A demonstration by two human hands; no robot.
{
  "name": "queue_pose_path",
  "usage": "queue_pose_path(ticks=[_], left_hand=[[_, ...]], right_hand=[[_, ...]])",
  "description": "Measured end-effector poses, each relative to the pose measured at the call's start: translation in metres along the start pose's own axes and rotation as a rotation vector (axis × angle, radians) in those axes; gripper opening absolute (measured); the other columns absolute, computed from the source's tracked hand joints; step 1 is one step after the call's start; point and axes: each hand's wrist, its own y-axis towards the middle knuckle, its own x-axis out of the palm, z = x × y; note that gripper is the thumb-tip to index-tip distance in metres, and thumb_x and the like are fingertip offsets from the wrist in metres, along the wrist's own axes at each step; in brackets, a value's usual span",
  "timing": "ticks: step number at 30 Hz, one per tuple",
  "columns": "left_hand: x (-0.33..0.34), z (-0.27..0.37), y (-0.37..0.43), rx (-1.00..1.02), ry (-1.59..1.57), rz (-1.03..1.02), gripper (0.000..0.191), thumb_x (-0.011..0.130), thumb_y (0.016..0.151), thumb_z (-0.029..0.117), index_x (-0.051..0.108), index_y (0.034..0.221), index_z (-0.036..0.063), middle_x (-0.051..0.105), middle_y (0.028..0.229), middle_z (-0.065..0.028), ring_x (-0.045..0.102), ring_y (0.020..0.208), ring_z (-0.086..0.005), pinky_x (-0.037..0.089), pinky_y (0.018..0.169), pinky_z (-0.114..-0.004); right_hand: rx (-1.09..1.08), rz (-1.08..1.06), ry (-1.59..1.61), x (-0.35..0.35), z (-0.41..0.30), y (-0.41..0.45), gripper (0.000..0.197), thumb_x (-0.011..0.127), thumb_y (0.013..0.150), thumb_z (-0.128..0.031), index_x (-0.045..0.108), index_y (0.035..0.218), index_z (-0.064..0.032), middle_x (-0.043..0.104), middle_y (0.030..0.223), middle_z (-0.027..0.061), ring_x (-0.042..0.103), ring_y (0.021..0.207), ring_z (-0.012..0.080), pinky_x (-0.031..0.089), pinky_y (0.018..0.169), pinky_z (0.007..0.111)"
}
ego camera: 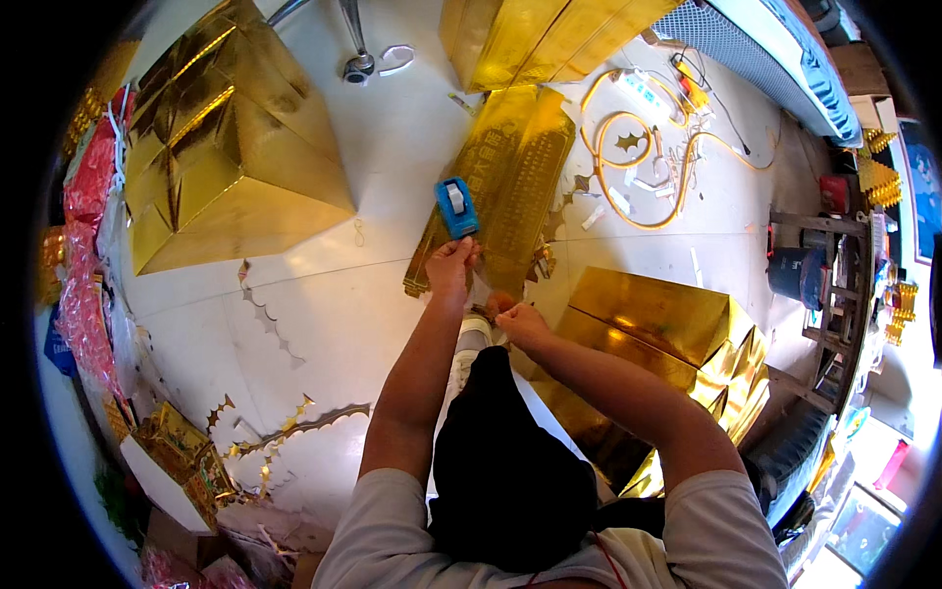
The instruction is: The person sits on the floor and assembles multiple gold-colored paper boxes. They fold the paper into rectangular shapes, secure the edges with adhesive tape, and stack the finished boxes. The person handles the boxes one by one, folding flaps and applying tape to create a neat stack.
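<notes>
My left hand [452, 266] has its thumb and fingertips pinched at the near end of a blue tape dispenser [458, 210], which carries a white roll. Beneath the dispenser lies a flat gold foil card sheet [508, 184] with printed characters and a patterned border. My right hand [524, 325] is closer to my body, its fingers drawn together by the sheet's near end. A small blurred orange patch shows beside those fingertips; whether they pinch anything is too fine to see. Right of this hand sits a folded gold foil box [647, 316].
A large gold foil form [243, 154] stands on the left, and another gold box [552, 44] at the far side. A yellow cable [600, 177] loops from a power strip [644, 94]. Jagged gold offcuts [294, 427] litter the floor. A wooden rack [831, 324] stands right.
</notes>
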Motion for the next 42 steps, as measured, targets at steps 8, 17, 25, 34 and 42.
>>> queue_pose_path(ticks=[8, 17, 25, 34, 42], left_hand=[[0.001, -0.028, 0.023, 0.354, 0.712, 0.217, 0.008, 0.066, 0.088, 0.01, 0.068, 0.088, 0.003, 0.067, 0.081, -0.0071, 0.063, 0.071, -0.0148, 0.049, 0.062, -0.028], [-0.007, 0.088, -0.085, 0.427, -0.167, -0.008, 0.012, 0.066, 0.091, 0.004, 0.056, 0.096, 0.0085, 0.06, 0.086, -0.002, 0.052, 0.068, -0.0097, 0.048, 0.062, -0.026], [0.097, 0.214, -0.237, 0.716, -0.317, -0.445, 0.007, 0.061, 0.093, 0.002, 0.058, 0.098, 0.0068, 0.059, 0.084, -0.0033, 0.051, 0.067, -0.0104, 0.043, 0.062, -0.024], [0.176, 0.19, -0.351, 0.632, 0.214, -0.65, 0.009, 0.063, 0.094, 0.011, 0.06, 0.099, 0.0048, 0.067, 0.083, -0.0077, 0.067, 0.072, -0.0164, 0.053, 0.066, -0.026], [0.239, 0.146, -0.397, 0.449, 0.269, -0.486, 0.012, 0.069, 0.091, 0.016, 0.063, 0.095, 0.006, 0.068, 0.079, -0.0068, 0.066, 0.068, -0.014, 0.053, 0.062, -0.023]], right_hand=[[-0.18, 0.024, -0.5, 0.02, 0.0, 0.028, 0.017, 0.063, 0.078, -0.013, 0.073, 0.086, -0.002, 0.067, 0.074, 0.0187, 0.07, 0.074, 0.031, 0.055, 0.066, 0.043], [-0.68, -0.029, -0.716, -0.067, -0.107, -0.091, 0.015, 0.061, 0.084, -0.018, 0.069, 0.086, -0.0047, 0.067, 0.081, 0.0172, 0.069, 0.081, 0.0327, 0.054, 0.073, 0.043], [-0.533, 0.225, -0.145, -0.179, -0.154, -0.301, 0.025, 0.059, 0.092, -0.028, 0.061, 0.099, -0.0049, 0.068, 0.093, 0.0155, 0.067, 0.092, 0.0282, 0.052, 0.081, 0.04], [-0.766, 0.674, -0.111, -0.26, -0.043, -0.413, 0.004, 0.06, 0.089, -0.009, 0.06, 0.093, -0.0084, 0.067, 0.084, 0.0112, 0.068, 0.081, 0.0301, 0.053, 0.072, 0.041], [-0.722, 0.855, -0.035, -0.29, 0.028, -0.434, 0.007, 0.062, 0.091, -0.007, 0.062, 0.097, -0.0037, 0.066, 0.081, 0.0094, 0.063, 0.073, 0.02, 0.051, 0.07, 0.032]])
